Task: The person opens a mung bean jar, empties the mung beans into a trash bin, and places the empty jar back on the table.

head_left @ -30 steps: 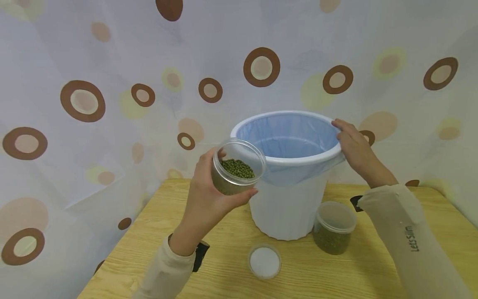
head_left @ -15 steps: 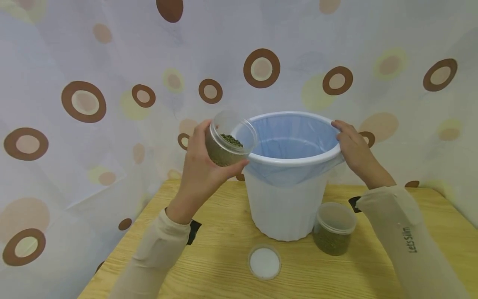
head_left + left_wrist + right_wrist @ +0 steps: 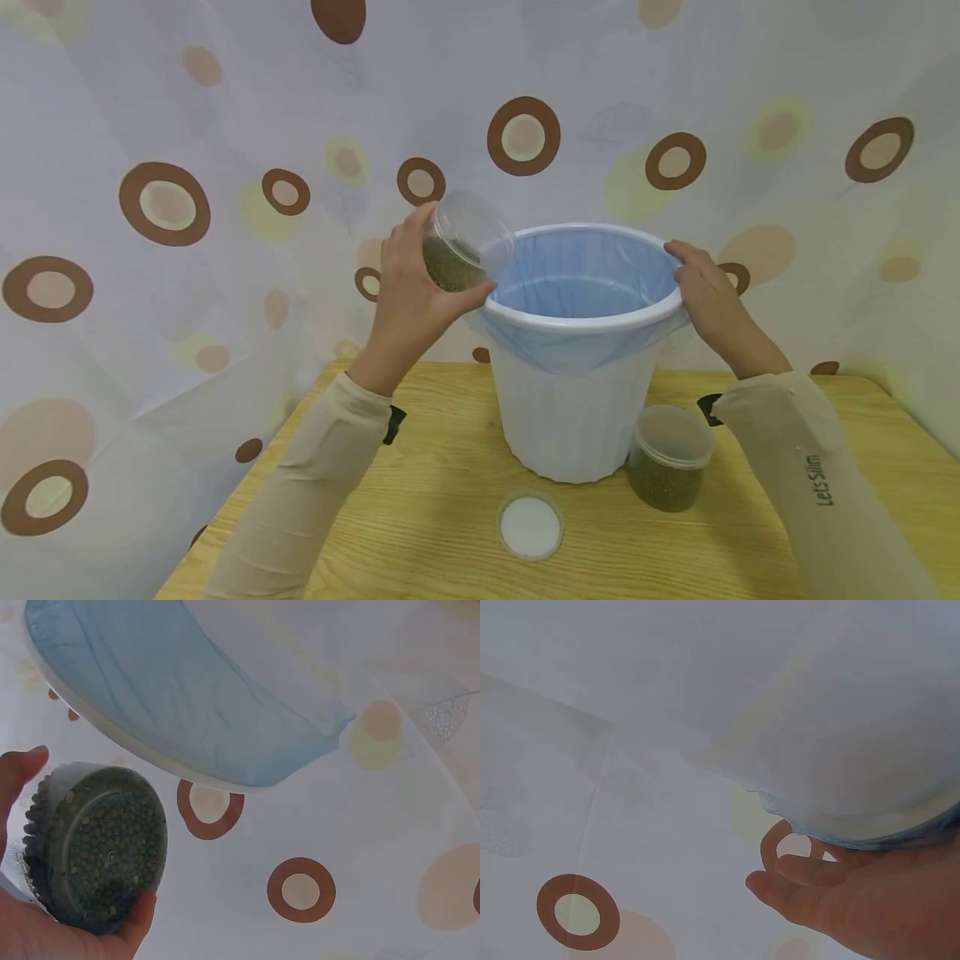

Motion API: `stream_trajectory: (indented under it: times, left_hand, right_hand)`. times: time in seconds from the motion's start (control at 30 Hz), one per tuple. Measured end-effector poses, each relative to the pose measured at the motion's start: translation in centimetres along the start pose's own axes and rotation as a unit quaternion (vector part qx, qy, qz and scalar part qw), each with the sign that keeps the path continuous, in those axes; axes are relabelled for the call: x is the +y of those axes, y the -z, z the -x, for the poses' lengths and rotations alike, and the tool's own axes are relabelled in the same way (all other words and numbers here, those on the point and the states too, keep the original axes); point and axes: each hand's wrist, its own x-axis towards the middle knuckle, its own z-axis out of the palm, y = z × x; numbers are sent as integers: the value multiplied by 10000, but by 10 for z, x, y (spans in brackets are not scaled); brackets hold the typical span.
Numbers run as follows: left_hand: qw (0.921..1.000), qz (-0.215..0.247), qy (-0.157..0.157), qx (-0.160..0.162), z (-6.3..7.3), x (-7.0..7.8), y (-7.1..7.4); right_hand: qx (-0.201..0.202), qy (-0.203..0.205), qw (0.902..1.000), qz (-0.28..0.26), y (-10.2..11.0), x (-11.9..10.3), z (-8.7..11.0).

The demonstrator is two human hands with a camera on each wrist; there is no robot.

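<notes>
In the head view my left hand (image 3: 412, 292) grips a clear plastic jar (image 3: 472, 225) beside the bin's left rim. The jar tilts right, its mouth toward the bin, with green mung beans (image 3: 448, 262) gathered low inside. Through its base the beans (image 3: 112, 847) show in the left wrist view, thumb and fingers around the sides. A white bin (image 3: 573, 408) stands upright, a blue bag (image 3: 592, 258) lining it and folded over the rim. My right hand (image 3: 716, 312) rests on the bin's right rim; in the right wrist view its visible fingers (image 3: 802, 889) look fairly straight.
A second clear jar (image 3: 670, 462) with dark contents stands at the bin's right foot. In front of the bin, a small round tub with a white top (image 3: 531, 527) sits on the wooden table (image 3: 420, 508). A patterned curtain (image 3: 225, 125) hangs behind.
My left hand has lifted the jar up from in front of the bin's left rim and tipped it further right. The beans have slid toward its lower side. My right hand stays put.
</notes>
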Motion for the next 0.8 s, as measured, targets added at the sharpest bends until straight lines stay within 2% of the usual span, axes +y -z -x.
stream_trajectory:
  times: [0.1, 0.4, 0.8]
  left_hand:
    - [10000, -64, -14, 0, -7, -3, -6]
    - [9995, -185, 261, -71, -21, -11, -27]
    - [9979, -639, -28, 70, -32, -22, -48]
  right_hand:
    - [-13, -22, 10000, 6, 0, 0, 0]
    - [-120, -178, 9997, -93, 0, 0, 0]
    - [-85, -172, 9998, -61, 0, -2, 1]
